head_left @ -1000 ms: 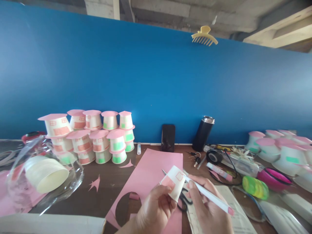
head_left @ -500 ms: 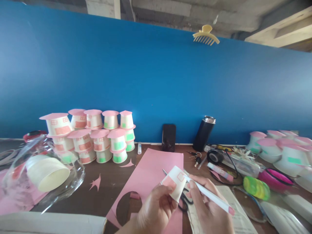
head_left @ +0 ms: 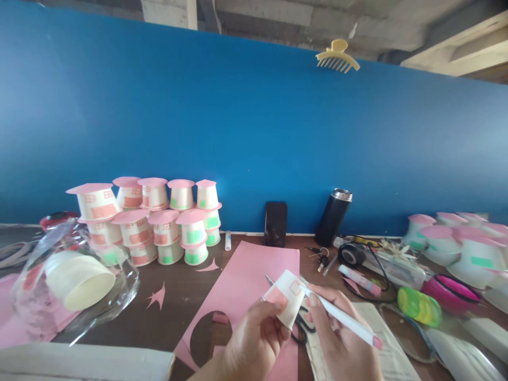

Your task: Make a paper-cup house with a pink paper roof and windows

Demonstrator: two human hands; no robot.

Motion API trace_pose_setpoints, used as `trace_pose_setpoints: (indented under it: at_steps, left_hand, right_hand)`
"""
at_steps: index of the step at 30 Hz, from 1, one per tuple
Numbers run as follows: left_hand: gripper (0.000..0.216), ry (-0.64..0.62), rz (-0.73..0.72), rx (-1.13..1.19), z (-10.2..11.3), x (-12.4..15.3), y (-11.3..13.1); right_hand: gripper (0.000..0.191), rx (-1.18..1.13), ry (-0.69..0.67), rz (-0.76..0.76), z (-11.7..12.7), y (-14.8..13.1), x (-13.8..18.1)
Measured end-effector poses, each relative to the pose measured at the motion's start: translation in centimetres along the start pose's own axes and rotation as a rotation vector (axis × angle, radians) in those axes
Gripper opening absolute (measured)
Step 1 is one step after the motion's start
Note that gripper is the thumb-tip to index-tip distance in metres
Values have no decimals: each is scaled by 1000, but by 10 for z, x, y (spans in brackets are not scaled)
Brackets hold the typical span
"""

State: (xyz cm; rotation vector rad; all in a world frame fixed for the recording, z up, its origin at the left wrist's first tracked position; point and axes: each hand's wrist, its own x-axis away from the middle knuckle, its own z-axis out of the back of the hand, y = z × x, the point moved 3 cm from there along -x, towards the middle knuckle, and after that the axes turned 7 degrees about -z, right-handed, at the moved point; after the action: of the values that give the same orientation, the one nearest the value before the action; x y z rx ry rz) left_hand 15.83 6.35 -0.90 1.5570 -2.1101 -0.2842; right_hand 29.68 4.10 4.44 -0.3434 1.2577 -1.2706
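My left hand (head_left: 254, 341) is closed round a small white paper cup (head_left: 286, 298) held upside down, with a pink door patch and a pink window square on its side. My right hand (head_left: 341, 346) grips a white pen with a pink end (head_left: 343, 318), its tip resting at the window square on the cup. Both hands hover low in the view, over a pink paper sheet (head_left: 248, 280) with a round hole cut in it. Black-handled scissors (head_left: 299, 323) lie just behind the cup.
A pile of finished cup houses with pink roofs (head_left: 153, 219) stands at the back left, more of them at the far right (head_left: 456, 238). A bagged sleeve of cups (head_left: 77, 278) lies left. A phone (head_left: 275, 223), black flask (head_left: 332, 217), tape roll (head_left: 351, 254), glue stick (head_left: 359, 279) and keys crowd the back.
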Motion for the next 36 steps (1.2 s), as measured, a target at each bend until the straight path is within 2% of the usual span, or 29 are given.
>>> trace_pose_setpoints:
  at_steps: [12,36]
  left_hand:
    - [8,40,13,41,2,0,0]
    - [5,37,16,44,1,0,0]
  right_hand:
    - [11,20,14,39,0,-2,-1]
    - [13,37,-6,49,-1,-1,2]
